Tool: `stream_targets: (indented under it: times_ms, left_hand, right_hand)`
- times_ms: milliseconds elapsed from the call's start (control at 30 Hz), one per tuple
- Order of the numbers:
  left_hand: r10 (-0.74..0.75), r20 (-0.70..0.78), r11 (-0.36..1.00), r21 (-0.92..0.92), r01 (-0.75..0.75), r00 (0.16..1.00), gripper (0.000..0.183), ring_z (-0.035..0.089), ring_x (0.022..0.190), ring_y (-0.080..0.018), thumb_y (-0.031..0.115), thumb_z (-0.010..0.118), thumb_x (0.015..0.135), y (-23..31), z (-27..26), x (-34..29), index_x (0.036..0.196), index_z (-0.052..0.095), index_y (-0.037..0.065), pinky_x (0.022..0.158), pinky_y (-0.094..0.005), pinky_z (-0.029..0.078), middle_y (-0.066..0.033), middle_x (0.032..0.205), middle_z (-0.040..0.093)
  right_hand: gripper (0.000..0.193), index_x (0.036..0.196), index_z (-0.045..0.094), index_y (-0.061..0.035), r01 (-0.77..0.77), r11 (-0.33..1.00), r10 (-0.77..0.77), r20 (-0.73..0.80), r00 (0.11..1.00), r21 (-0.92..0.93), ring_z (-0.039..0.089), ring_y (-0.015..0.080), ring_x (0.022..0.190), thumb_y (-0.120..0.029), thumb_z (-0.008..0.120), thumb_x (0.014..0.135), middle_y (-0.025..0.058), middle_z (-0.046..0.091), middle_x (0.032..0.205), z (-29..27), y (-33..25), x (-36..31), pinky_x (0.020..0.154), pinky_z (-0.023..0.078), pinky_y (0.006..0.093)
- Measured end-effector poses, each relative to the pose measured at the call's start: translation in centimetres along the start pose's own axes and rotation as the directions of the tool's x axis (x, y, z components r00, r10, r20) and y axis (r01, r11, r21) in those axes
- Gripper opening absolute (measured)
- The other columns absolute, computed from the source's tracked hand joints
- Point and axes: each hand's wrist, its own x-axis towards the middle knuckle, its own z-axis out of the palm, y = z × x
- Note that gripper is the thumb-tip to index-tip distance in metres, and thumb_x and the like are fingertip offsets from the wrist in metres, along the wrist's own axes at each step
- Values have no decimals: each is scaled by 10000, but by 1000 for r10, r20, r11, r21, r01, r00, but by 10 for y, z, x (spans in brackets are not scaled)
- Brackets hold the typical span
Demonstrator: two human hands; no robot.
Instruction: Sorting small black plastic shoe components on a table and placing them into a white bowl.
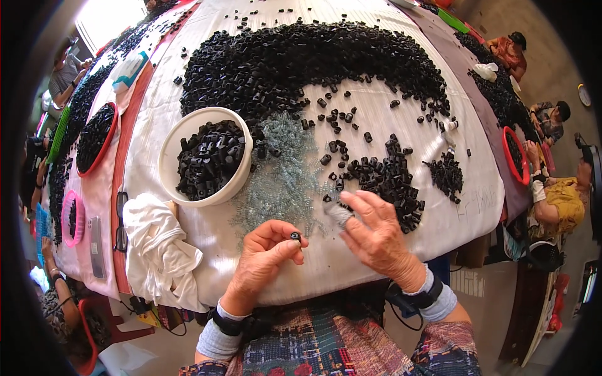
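Observation:
My left hand [266, 255] pinches a small black cylindrical plastic piece [295, 236] between thumb and fingertips, with its open end facing up. To its right, my right hand [381, 241] hovers with fingers apart and partly curled; a grey wrap covers one fingertip, and I see nothing held. Beyond both hands spreads a heap of tiny pale grey-blue pieces [279, 182] that look like coil springs. A pile of black cylindrical pieces [389, 175] lies just past my right hand. The white round tub [168, 164] at the left holds more black pieces.
A large bank of black pieces [301, 56] covers the far table. Small dark parts [446, 174] sit at right. A crumpled white cloth [157, 241], eyeglasses [121, 222] and a phone [95, 247] lie at left. People work at neighbouring tables with red baskets [515, 155].

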Motion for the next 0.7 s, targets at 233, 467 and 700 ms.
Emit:
stream_targets:
  times_ms: [233,467,700]
  left_hand:
    - [15,10,1000,-2,-15,1000,152,615,707,-158,38,601,847,-1,2,2,991,556,20,665,-272,527,-123,889,633]
    - [12,-11,1000,-9,-12,1000,153,617,706,-167,26,600,842,0,-2,-1,988,556,13,655,-271,524,-125,884,631]
    - [-9,-19,1000,6,9,1000,149,611,698,-158,26,603,841,2,1,0,982,555,21,662,-276,520,-129,897,635]
  right_hand:
    - [363,1045,580,-67,-27,998,24,50,998,50,451,298,1185,-248,674,745,148,515,1246,30,-22,26,942,319,421]
    - [266,1000,597,-50,48,971,-48,-6,999,234,482,273,1171,-172,628,766,137,533,1237,27,-25,18,933,353,405]
    - [307,1039,626,-32,-33,998,35,-28,999,61,567,251,1023,-63,630,734,78,641,1014,7,7,-11,876,389,379]
